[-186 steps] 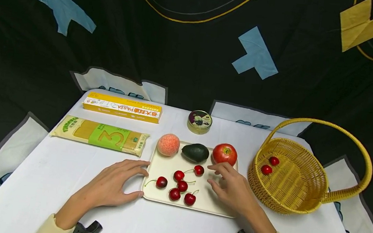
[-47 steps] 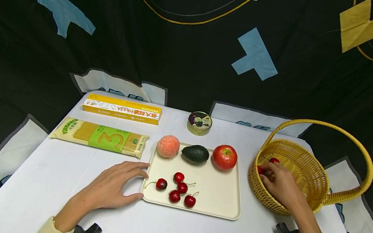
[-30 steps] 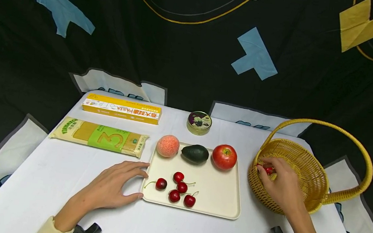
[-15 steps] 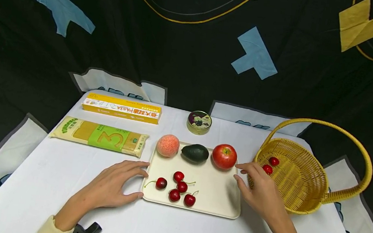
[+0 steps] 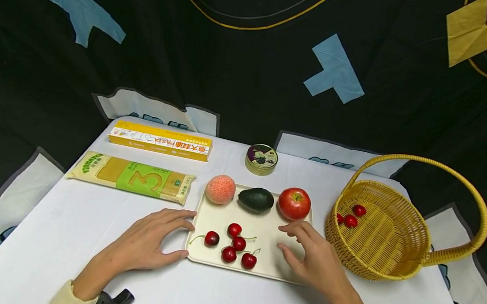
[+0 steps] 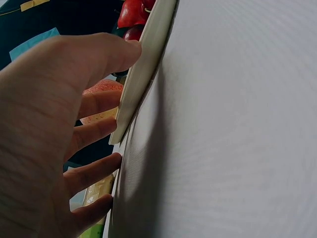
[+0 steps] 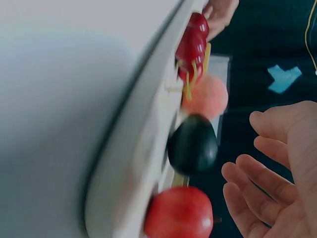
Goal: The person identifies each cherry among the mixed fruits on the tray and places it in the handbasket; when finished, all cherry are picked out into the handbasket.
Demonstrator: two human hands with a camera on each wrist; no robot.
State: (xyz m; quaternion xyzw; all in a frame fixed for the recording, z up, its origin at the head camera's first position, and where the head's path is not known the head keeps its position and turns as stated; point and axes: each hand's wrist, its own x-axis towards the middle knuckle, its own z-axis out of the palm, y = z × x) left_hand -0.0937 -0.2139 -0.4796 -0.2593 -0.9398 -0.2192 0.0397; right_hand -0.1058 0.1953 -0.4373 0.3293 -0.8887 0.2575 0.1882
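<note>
Three cherries (image 5: 350,221) lie in the wicker basket (image 5: 413,234) at the right of the table (image 5: 232,299); from my remote station I count five more cherries (image 5: 239,243) on the cream tray (image 5: 214,218). I read the work as shifting cherries from tray to basket; on that reading, three done, five left. Right hand (image 5: 313,256) hovers over the right part of the tray, thumb and forefinger well apart, other fingers loosely bent; my right wrist feed shows nothing between them. Left hand (image 5: 151,239) lies at the tray's left rim, thumb and fingers spread wide, gripping nothing I can see; whether every tip touches, I cannot tell. Basket contents: the three cherries, grouped toward the tray side, one partly hidden by the woven rim. Tray contents: four cherries clustered near the front, a fifth just left of them, stem pointing left; along the far edge, a pinkish round fruit (image 5: 220,189), a dark avocado (image 5: 255,200) and a red apple (image 5: 294,204). A round tin (image 5: 261,160), a yellow pasta box (image 5: 160,141) and a pasta packet (image 5: 131,176) sit apart from the tray; I cannot verify what the tin and box hold.
</note>
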